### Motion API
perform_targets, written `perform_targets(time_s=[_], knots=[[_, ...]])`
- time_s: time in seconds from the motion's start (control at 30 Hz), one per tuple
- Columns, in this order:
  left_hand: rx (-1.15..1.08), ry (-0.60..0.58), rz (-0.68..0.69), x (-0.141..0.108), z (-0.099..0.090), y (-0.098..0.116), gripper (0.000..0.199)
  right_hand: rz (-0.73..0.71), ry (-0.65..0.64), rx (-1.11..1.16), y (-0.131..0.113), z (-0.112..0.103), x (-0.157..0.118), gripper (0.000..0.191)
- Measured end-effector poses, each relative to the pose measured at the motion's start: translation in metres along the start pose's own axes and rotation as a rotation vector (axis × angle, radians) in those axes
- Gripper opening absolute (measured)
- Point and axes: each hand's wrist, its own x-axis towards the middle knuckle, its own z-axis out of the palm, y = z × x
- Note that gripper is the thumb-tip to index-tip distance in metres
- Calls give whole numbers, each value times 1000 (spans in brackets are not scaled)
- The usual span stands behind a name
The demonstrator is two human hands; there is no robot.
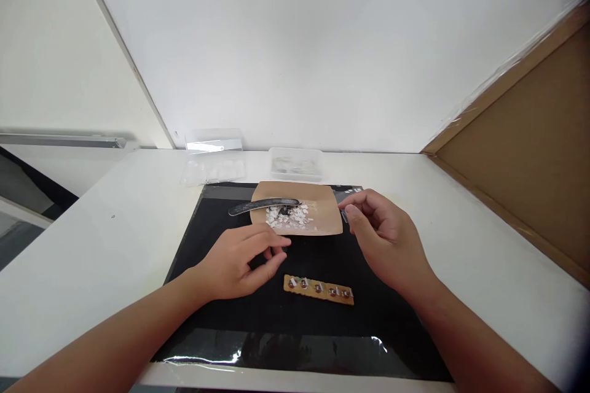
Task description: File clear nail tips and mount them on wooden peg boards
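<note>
My left hand (246,258) is just in front of a tan sheet (334,196), its fingers bent and the thumb close to the forefinger. Something small and dark seems to be between those fingertips; I cannot make it out. At the sheet's right edge, my right hand (385,230) pinches with thumb and forefinger at a small clear piece (345,217). White flakes (299,216) are heaped on the sheet, and a dark curved nail file (262,204) lies across its left side. Nearer me is a narrow tan strip (325,298) bearing several shiny reddish-brown pieces with whitish bits.
Under everything lies a black mat (258,319) with a glossy clear cover, on a white table (133,215). Behind it stand an open clear box (214,163) and a shallow clear tray (295,163). A white wall backs the table; a brown cardboard panel (520,135) rises at right.
</note>
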Motion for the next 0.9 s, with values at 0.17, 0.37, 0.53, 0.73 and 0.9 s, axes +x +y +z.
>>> perform_targets(time_s=[0.17, 0.37, 0.53, 0.73, 0.9], knots=[[-52, -95, -7, -1, 7, 2, 24, -3, 1, -16, 3, 2, 2, 18], [-44, -175, -28, -3, 13, 1, 35, -26, 0, -32, 7, 5, 3, 16], [-73, -231, -52, -2, 16, 2, 22, -51, -4, -43, 8, 5, 2, 14], [-117, -242, -79, -1, 17, 0, 13, -60, 1, -49, 7, 5, 2, 14], [-127, -259, -76, -1, 16, 0, 9, -67, -6, -76, 6, 4, 1, 15]])
